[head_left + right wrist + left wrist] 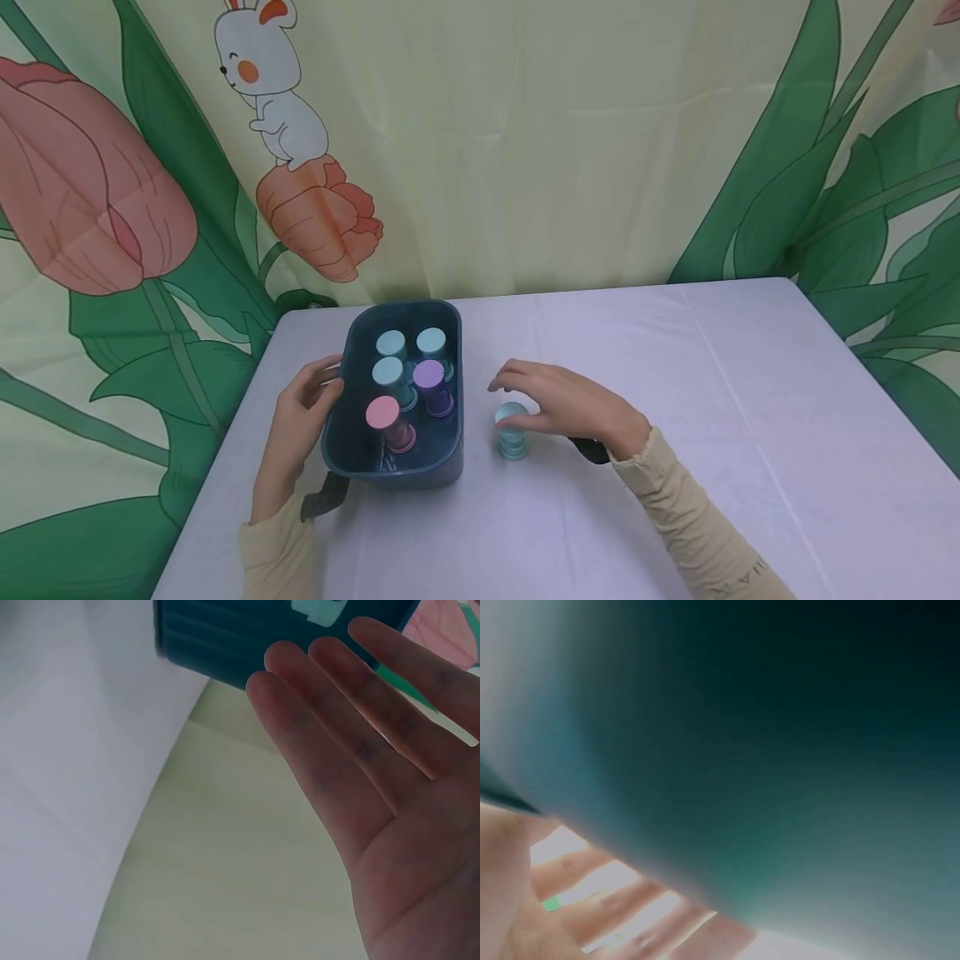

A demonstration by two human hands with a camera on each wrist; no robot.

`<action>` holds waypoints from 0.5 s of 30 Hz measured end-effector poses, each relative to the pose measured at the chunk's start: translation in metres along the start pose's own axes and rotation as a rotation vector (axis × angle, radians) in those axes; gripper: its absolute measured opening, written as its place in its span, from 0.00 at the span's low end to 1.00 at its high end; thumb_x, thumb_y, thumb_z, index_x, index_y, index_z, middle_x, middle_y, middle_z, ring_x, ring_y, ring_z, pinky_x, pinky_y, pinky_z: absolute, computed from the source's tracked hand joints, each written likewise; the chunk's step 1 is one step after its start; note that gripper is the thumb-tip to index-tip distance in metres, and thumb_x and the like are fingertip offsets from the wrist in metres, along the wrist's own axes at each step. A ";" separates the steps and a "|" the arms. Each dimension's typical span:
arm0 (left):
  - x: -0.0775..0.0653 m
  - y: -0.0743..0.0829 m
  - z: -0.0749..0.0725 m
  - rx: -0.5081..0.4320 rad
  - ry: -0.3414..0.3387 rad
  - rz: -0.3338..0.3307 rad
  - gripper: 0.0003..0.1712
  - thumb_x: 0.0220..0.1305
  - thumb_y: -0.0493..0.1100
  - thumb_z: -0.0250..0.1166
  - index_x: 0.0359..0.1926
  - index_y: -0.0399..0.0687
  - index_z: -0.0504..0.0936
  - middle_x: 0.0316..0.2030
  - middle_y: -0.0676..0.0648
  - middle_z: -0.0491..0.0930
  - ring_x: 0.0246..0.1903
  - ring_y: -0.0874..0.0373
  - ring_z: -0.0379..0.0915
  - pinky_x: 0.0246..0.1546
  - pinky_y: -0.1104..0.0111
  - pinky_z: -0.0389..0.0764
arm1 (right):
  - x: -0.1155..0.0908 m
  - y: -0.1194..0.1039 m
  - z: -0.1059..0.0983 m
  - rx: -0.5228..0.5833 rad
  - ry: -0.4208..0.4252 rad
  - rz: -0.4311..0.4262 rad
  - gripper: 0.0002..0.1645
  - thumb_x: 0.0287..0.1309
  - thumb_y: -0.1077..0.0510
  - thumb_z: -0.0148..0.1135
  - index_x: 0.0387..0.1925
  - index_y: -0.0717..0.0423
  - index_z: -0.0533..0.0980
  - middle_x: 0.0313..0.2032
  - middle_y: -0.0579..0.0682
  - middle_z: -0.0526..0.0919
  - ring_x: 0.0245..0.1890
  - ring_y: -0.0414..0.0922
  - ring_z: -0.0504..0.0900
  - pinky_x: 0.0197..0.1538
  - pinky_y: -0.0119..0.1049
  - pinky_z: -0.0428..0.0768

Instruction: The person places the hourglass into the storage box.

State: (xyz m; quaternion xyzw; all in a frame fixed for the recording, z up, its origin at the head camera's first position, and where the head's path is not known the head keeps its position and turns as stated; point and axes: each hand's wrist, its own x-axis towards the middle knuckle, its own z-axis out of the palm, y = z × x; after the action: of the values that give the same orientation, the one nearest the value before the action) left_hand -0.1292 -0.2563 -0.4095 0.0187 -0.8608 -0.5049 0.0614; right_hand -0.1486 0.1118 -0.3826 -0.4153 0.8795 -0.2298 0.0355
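A dark blue plastic bin point(446, 475) stands on the table's left half. In it are three light-blue, round-topped pieces with narrow waists point(391, 343), a purple one point(430, 375) and a pink one point(385, 413). My left hand point(297, 421) rests against the bin's left outer wall, fingers spread alongside it in the left wrist view. Over a separate light-blue spool-like piece point(513, 446), right of the bin, is my right hand point(562, 400). Its thumb overlaps that piece in the head view; contact is unclear. The right wrist view shows its fingers extended, with nothing held.
A white cloth covers the table point(720, 400). Behind it hangs a pale curtain point(570, 167) printed with tulips, leaves and a rabbit on a carrot. The bin's wall point(727, 787) fills most of the left wrist view.
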 end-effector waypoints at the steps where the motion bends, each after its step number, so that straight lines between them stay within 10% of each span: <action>1: 0.000 0.000 0.000 0.000 0.000 0.000 0.28 0.73 0.53 0.58 0.69 0.50 0.70 0.62 0.41 0.75 0.61 0.46 0.73 0.61 0.49 0.73 | -0.001 0.000 0.000 0.004 -0.003 0.002 0.27 0.59 0.45 0.69 0.56 0.53 0.78 0.52 0.45 0.80 0.52 0.41 0.81 0.59 0.38 0.79; 15: -0.001 0.002 0.000 0.009 0.004 0.002 0.28 0.72 0.54 0.58 0.68 0.50 0.70 0.61 0.42 0.76 0.60 0.48 0.74 0.61 0.50 0.74 | -0.007 0.004 0.005 0.083 -0.025 0.005 0.29 0.54 0.44 0.74 0.54 0.51 0.78 0.50 0.42 0.79 0.48 0.36 0.79 0.57 0.35 0.79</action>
State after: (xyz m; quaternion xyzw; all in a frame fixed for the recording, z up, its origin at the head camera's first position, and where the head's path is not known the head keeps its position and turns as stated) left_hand -0.1282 -0.2556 -0.4077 0.0191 -0.8628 -0.5011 0.0634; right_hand -0.1453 0.1172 -0.3897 -0.4143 0.8696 -0.2608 0.0642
